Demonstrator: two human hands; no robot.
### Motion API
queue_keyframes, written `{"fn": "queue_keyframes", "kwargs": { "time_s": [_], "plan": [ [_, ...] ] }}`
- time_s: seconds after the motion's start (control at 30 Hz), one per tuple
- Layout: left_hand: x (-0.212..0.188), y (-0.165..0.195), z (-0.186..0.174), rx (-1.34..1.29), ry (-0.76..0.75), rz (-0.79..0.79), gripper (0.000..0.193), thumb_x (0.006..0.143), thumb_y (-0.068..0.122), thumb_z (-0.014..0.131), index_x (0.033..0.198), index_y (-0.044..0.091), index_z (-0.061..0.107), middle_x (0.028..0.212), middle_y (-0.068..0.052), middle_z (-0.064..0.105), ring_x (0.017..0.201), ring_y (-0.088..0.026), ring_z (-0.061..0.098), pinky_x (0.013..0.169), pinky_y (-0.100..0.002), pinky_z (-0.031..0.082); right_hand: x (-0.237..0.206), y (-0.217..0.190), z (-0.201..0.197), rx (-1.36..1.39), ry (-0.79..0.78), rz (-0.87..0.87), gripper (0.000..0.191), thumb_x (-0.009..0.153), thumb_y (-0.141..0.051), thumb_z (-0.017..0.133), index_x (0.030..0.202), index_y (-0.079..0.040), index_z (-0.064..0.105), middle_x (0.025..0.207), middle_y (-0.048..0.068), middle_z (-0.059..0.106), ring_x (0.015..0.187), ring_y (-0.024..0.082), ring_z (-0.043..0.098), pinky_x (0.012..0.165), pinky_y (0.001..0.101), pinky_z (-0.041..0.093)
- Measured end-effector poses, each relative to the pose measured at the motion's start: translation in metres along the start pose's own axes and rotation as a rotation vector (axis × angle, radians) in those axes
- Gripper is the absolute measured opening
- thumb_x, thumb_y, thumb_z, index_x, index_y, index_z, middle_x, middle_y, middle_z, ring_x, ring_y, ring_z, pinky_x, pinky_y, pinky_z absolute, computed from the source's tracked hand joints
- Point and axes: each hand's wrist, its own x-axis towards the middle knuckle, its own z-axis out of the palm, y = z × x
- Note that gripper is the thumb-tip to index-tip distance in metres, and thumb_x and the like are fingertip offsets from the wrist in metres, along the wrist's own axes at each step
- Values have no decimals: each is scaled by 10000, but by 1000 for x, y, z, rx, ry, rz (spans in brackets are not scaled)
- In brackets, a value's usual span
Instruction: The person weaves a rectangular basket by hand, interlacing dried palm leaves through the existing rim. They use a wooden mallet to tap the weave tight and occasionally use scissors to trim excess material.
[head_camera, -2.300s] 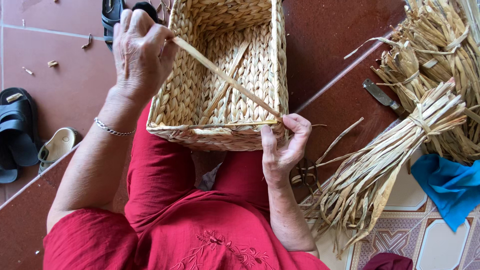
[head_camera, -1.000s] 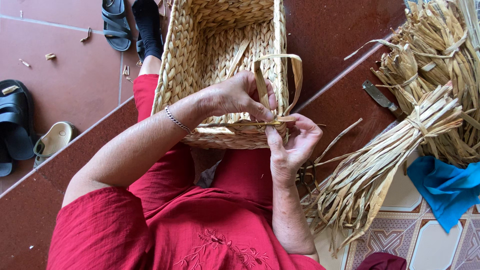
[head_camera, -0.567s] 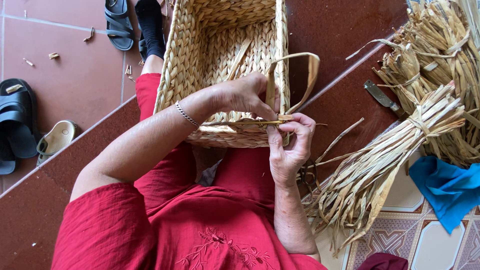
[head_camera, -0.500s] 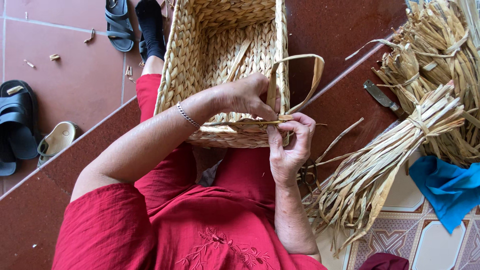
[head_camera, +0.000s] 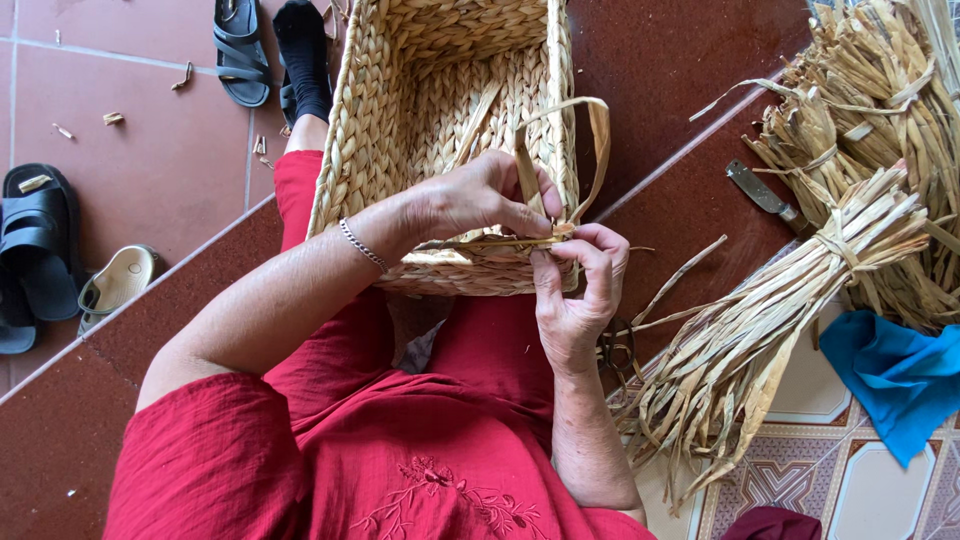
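Now both hands pinch one straw strip at the basket rim

Around us, on the red tiled floor (head_camera: 150, 150), lie two bundles of dried straw (head_camera: 800, 290) to our right, a knife (head_camera: 760, 190) just beside them, and a blue cloth (head_camera: 895, 370) below them. To our left we count three black sandals (head_camera: 35, 250) and one pale slipper (head_camera: 118, 282); a black-socked foot (head_camera: 300, 45) lies past the basket's far corner. Nothing stands between our hands and the work.

We rest the woven basket (head_camera: 400, 130) on our lap, its open mouth facing up. Our left hand (head_camera: 480, 195) reaches across the near rim, fingers closed on a flat straw strip (head_camera: 590, 130) that loops up and over the basket's right wall. Our right hand (head_camera: 575, 290) sits just below the rim, thumb and forefinger pinched on the same strip where it meets the weave.

Compared with half a second ago, the loop has drawn in smaller and closer to the wall, while both hands have kept their places. About two seconds ago the strip ran straight across the basket, with our left hand raised at the far side.
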Motion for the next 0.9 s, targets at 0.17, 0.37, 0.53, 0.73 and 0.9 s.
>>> {"fn": "queue_keyframes", "kwargs": {
  "time_s": [0.17,0.37,0.53,0.73,0.9],
  "plan": [
    [4,1,-2,248,-34,46,199,835,156,824,993,47,770,856,-8,769,794,-87,708,733,-273,600,3,-4,-2,-38,-15,-53,250,935,-55,827,1092,-98,638,1232,97,537,1104,210,564,974,346,503],
    [0,-7,1,180,38,36,214,956,268,737,1046,75,763,863,23,766,813,-37,683,742,-236,576,6,-10,-4,-230,-39,-175,229,933,-41,823,1063,-100,645,1260,122,536,1089,240,569,947,359,511],
    [0,-13,7,105,28,92,224,896,231,812,989,37,749,870,-9,735,810,-63,656,735,-257,561,10,-8,-9,-287,-83,-282,211,946,-65,802,1052,-68,620,1254,160,516,1203,320,534,1022,444,479],
    [-20,-12,23,246,217,197,397,842,175,839,1166,75,632,894,22,657,796,-49,633,730,-262,590,-12,-1,-31,-360,-168,-382,206,900,-103,792,957,-58,599,1143,159,517,1200,357,504,1012,486,477],
    [-32,-3,38,519,340,419,424,874,116,798,1261,92,626,907,2,619,714,-99,593,648,-285,543,-49,7,-57,-290,-469,-401,199,849,30,739,851,-74,569,933,109,579,937,251,570,769,377,511]
  ]
}}
